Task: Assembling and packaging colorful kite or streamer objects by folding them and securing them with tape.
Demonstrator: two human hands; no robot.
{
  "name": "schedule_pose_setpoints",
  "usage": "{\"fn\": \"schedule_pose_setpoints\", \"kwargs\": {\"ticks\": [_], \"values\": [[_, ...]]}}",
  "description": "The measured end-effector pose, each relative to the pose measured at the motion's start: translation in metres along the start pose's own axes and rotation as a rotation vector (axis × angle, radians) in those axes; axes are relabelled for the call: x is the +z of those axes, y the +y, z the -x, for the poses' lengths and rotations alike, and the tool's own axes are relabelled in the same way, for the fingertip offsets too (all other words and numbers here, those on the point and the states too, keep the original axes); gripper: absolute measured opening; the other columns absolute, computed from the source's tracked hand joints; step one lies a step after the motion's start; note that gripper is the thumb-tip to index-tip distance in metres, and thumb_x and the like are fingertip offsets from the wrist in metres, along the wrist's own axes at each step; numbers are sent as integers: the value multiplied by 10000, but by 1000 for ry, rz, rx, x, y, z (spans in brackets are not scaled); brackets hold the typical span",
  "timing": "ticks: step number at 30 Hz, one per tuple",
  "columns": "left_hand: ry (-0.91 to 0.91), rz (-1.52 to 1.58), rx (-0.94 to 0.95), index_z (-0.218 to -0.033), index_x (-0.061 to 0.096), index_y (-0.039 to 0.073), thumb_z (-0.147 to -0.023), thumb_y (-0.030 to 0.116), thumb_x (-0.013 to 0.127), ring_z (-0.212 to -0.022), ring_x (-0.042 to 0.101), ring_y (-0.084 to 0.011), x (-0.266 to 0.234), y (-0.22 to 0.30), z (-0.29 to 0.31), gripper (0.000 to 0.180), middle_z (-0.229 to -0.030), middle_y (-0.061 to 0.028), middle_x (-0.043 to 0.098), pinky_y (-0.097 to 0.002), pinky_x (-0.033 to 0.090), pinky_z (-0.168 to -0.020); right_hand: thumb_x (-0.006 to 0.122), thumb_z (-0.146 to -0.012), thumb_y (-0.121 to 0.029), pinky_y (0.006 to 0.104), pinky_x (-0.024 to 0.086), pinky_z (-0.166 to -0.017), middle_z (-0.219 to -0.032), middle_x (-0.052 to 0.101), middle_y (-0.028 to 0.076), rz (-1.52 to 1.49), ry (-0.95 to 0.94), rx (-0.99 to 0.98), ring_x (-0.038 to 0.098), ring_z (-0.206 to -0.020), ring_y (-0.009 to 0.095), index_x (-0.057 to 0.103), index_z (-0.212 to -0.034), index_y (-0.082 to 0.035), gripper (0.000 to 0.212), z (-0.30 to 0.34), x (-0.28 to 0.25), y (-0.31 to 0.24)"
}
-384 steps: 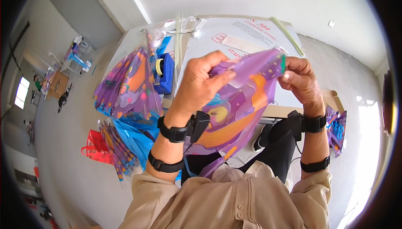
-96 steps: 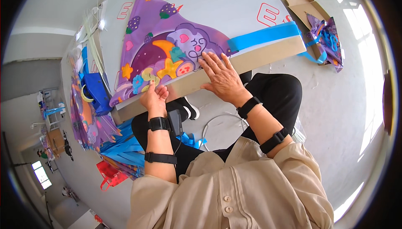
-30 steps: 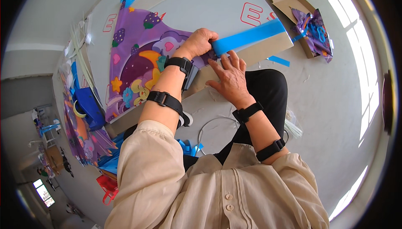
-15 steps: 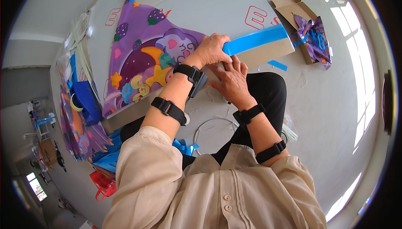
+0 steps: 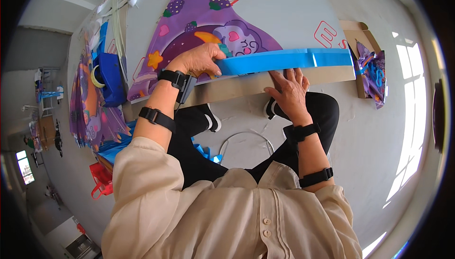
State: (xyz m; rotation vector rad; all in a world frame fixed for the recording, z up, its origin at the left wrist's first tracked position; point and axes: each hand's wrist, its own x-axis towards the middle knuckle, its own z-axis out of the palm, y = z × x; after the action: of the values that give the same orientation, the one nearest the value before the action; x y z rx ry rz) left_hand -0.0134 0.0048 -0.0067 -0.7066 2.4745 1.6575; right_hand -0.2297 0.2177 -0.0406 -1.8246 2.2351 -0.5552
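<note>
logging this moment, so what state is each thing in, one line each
Purple sheet: lying flat, partly covered
Ribbon: stretched along the table's near edge
Left hand: pinching the ribbon's left end
Right hand: loosely open, at the ribbon's lower edge
Box: open, holding a purple bundle
Dispenser: loaded with tape
Red bag: full or empty, cannot tell

head-worn fisheye view, facing steeply down, near the table (image 5: 294,27)
</note>
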Motion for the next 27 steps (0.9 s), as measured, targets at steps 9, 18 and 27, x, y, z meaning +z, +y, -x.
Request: {"fn": "schedule_pose_setpoints", "kwargs": {"ticks": [9, 18, 27], "values": [[134, -161, -126, -732, 629, 0, -675, 164, 713, -761, 501, -228, -27, -58, 98, 193, -691, -117, 502, -364, 407, -705, 738, -716, -312, 523, 199, -1046, -1479, 308, 151, 57, -65, 22, 276, -1346, 329, 566, -1285, -268, 597, -2, -2, -2], [172, -435, -121, -759, 511, 1, -789, 200, 628, -791, 510, -291, -32, -80, 135, 232, -711, -155, 493, -391, 417, -724, 732, -738, -323, 528, 185, -1058, -1495, 283, 139, 98, -132, 15, 258, -1365, 305, 559, -1295, -277, 585, -7, -2, -1], [275, -419, -103, -888, 575, 37, -809, 180, 629, -904, 480, -276, -21, -90, 138, 173, -794, -106, 552, -385, 427, -790, 706, -695, -121, 477, 254, -1044, -1448, 360, 162, 81, -22, -95, 340, -1325, 322, 605, -1238, -224, 562, -14, -10, -8]]}}
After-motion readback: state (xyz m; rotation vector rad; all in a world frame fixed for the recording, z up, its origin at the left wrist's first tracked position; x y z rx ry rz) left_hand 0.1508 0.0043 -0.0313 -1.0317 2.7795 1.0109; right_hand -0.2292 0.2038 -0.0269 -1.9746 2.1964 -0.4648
